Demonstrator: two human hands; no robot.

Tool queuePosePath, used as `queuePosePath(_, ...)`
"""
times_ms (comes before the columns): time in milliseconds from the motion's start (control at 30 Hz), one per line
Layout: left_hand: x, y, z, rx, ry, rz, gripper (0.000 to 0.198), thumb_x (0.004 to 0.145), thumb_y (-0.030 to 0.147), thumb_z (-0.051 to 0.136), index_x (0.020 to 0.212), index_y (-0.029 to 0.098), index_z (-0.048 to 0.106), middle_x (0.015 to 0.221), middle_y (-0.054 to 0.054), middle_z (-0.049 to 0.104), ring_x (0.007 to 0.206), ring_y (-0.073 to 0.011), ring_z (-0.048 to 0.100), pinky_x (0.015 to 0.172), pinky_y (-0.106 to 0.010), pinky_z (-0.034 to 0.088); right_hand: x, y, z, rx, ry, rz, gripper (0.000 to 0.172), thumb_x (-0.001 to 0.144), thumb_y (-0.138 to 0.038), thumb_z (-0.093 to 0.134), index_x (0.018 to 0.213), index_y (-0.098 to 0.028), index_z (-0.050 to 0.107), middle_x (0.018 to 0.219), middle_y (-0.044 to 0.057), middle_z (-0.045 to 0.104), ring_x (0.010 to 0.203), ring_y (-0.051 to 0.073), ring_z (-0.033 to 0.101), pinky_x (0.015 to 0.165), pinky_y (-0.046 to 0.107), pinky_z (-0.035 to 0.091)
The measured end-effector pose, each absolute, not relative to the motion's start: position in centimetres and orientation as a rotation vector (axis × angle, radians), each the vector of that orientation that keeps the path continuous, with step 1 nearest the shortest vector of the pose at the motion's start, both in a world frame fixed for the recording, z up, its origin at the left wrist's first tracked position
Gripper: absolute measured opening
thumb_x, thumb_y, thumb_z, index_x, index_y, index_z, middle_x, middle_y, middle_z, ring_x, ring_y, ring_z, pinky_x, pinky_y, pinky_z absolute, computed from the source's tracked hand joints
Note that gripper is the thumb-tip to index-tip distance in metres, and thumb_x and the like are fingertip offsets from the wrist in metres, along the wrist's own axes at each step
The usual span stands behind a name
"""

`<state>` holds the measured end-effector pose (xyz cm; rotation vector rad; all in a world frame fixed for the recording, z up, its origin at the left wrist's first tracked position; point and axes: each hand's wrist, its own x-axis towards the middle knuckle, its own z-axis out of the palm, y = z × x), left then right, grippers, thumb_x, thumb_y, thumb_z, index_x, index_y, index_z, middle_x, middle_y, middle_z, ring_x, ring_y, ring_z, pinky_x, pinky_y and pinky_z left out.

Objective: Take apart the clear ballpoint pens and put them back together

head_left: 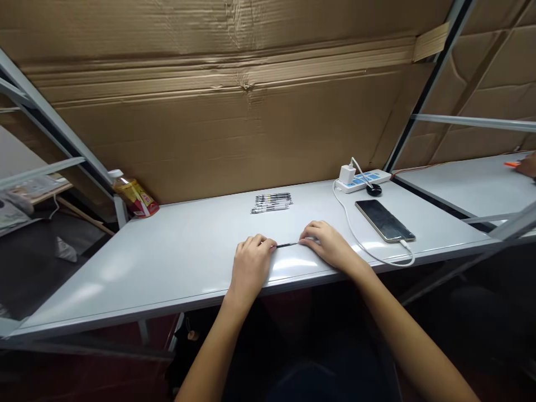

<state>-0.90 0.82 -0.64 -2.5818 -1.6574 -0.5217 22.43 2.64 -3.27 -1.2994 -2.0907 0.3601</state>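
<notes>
Your left hand (251, 261) and right hand (330, 243) each pinch one end of a thin dark pen (287, 245) low over the white table (146, 262). From it, the pen pile (271, 202) lies at twelve o'clock and the phone (384, 220) at two.

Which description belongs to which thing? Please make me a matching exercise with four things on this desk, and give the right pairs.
Things:
1. bottle
2. phone
3. power strip
4. thin pen

Descriptions:
A. pinched at its ends by the left hand and the right hand
B. far left, against the cardboard
C. back right, white charger plugged in
D. flat, dark screen up, cable attached

Pairs: 1-B, 2-D, 3-C, 4-A.
</notes>
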Motion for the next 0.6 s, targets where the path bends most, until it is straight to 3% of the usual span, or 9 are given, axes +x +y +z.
queuePosePath(167, -0.9, 0.8, -0.8, -2.567, -1.689, -0.575, 0.027, 0.1, 0.013, 0.045, 0.1, 0.023, 0.07, 0.105, -0.006, 0.07, 0.097, -0.024, 0.063, 0.086, -0.038, 0.046, 23.2, 3.3, -4.0, -1.377, -1.996, 0.331, 0.02, 0.1, -0.03, 0.055, 0.088, -0.024, 0.069, 0.098, 0.008, 0.071, 0.101, 0.028, 0.062, 0.095, 0.045, 0.049)
queuePosePath(433, -0.9, 0.9, -0.9, -2.615, -1.759, -0.741, 0.016, 0.1, 0.021, 0.051, 0.096, 0.022, 0.066, 0.099, -0.006, 0.064, 0.097, -0.0234, 0.061, 0.087, -0.036, 0.05, 23.3, 3.2, -3.8, -1.326, -1.938, 0.443, 0.023, 0.102, -0.035, 0.052, 0.104, -0.026, 0.072, 0.105, 0.007, 0.073, 0.105, 0.026, 0.064, 0.099, 0.045, 0.049)
queuePosePath(600, -1.5, 1.3, -0.8, -2.675, -1.844, -0.857, 0.013, 0.097, 0.02, 0.054, 0.093, 0.022, 0.066, 0.101, -0.005, 0.064, 0.101, -0.023, 0.062, 0.089, -0.037, 0.052, 24.5, 3.0, -3.4, -1.316, -1.905, 0.532, 0.019, 0.094, -0.037, 0.066, 0.106, -0.024, 0.073, 0.108, 0.008, 0.073, 0.102, 0.025, 0.068, 0.093, 0.041, 0.053)
